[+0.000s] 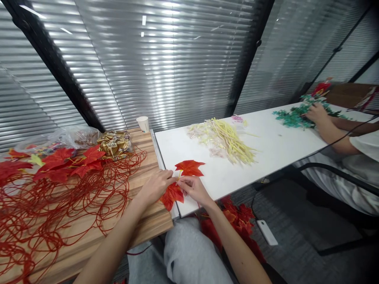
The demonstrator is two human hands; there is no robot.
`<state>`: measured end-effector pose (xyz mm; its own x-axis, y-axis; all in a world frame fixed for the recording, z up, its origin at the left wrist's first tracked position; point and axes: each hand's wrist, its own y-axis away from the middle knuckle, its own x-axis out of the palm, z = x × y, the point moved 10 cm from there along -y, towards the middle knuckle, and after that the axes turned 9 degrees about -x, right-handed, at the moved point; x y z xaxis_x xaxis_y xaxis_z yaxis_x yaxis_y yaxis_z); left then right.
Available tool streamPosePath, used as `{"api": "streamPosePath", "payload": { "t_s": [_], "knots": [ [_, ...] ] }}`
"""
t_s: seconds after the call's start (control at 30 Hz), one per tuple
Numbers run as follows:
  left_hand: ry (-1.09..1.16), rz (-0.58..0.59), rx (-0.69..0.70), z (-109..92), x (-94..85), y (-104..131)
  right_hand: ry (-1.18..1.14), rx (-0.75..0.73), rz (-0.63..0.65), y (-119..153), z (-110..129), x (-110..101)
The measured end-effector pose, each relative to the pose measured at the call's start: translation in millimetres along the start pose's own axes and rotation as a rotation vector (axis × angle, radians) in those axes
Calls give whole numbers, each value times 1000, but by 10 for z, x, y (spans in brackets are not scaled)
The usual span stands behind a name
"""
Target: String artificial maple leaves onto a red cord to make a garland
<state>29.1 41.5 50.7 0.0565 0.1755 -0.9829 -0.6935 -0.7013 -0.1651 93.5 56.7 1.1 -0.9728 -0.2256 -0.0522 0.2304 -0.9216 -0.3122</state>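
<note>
Just over the seam between the two tables, my left hand and my right hand meet with closed fingertips. They pinch the thin yellowish stems of artificial maple leaves between them. One red maple leaf spreads above my fingers over the white table. A second red leaf hangs below, partly covered by my hands. The exact spot where the stems meet is hidden by my fingertips. Left of my left hand lies a wide tangle of red cord, with more red leaves behind it.
Gold packets, a clear plastic bag and a paper cup stand along the wooden table's back. Yellow strips lie on the white table. A co-worker's hand handles green foliage. Red leaves hang below the table edge.
</note>
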Motion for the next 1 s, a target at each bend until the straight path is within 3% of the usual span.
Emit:
{"api": "streamPosePath", "payload": {
  "t_s": [0.27, 0.57, 1.0],
  "knots": [
    [-195, -4, 62, -133, -20, 0, 74, -44, -114, 176, -188, -248],
    [-292, -43, 74, -182, -4, -9, -233, 49, -68, -5, -106, -60],
    [-225, -40, 43, -145, 25, -4, -288, 65, -94, 19, -103, -70]
  ]
}}
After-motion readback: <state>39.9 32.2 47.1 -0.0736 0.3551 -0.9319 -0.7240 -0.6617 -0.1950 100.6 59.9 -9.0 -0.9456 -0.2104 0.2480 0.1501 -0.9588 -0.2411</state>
